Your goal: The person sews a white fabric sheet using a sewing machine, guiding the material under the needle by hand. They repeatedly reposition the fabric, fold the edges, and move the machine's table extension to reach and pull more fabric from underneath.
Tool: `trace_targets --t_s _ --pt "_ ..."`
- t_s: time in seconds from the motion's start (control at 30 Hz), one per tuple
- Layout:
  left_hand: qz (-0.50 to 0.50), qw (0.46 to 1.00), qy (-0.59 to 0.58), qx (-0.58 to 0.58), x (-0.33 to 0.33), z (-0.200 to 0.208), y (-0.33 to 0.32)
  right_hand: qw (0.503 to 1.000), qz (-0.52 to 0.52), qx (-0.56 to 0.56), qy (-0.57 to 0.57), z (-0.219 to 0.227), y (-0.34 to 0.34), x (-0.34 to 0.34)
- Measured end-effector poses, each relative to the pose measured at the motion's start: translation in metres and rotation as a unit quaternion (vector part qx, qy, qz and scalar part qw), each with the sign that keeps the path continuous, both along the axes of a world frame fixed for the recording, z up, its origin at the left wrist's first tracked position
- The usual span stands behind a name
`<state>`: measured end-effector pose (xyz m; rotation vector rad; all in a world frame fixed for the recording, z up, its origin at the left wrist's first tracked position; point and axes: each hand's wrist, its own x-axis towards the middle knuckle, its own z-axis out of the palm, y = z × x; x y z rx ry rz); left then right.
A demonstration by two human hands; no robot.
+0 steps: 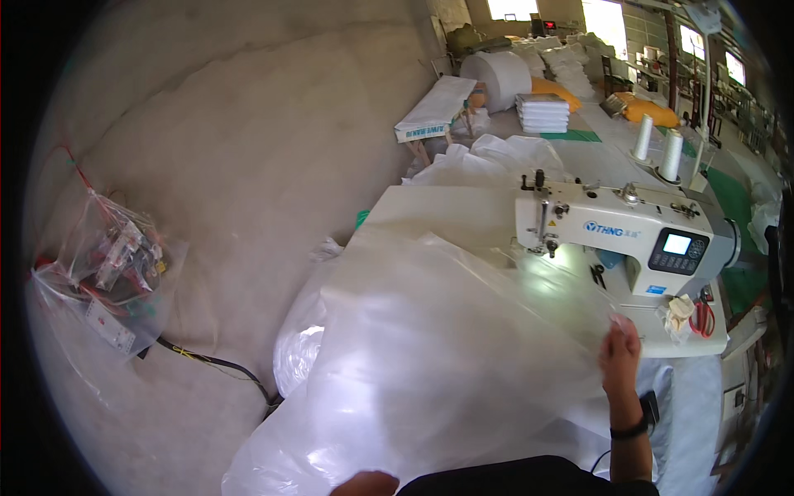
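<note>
A large sheet of translucent white plastic film (430, 347) spreads over the sewing table and hangs down its near and left sides. My right hand (620, 347) is closed on the film's right edge, close to the table's front. At the bottom edge of the view, a small part of my left arm or hand (365, 484) shows against the film; its fingers cannot be seen. A white industrial sewing machine (616, 227) stands beyond the film, its lamp lighting the film under the needle. Small black thread snips (598, 276) lie beside the needle area.
Red-handled scissors (702, 317) and a crumpled pale cloth (680, 312) lie right of my right hand. Two white thread cones (671, 155) stand behind the machine. A plastic-wrapped electrical box (124, 256) is at the left, its black cable (223, 361) running toward the table.
</note>
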<state>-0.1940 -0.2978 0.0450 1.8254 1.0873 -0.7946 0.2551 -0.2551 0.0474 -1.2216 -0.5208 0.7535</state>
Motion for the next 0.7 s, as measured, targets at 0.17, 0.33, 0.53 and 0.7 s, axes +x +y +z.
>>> trace_targets --t_s 0.17,0.33,0.53,0.7 --pt "0.155 0.814 -0.424 0.366 0.043 0.056 0.063 0.985 -0.162 0.055 -0.021 -0.01 -0.116 0.038" --pt "0.228 0.667 -0.335 0.625 0.095 -0.008 0.202 0.925 -0.317 -0.036 -0.209 -0.095 -0.251 0.113" --pt "0.193 0.623 -0.205 0.73 0.1 -0.094 0.279 0.605 -0.308 -0.639 -0.361 -0.249 -0.508 0.227" --pt "0.131 0.624 -0.161 0.753 0.082 -0.093 0.304 0.446 -0.077 -0.873 -0.183 -0.237 -0.559 0.236"
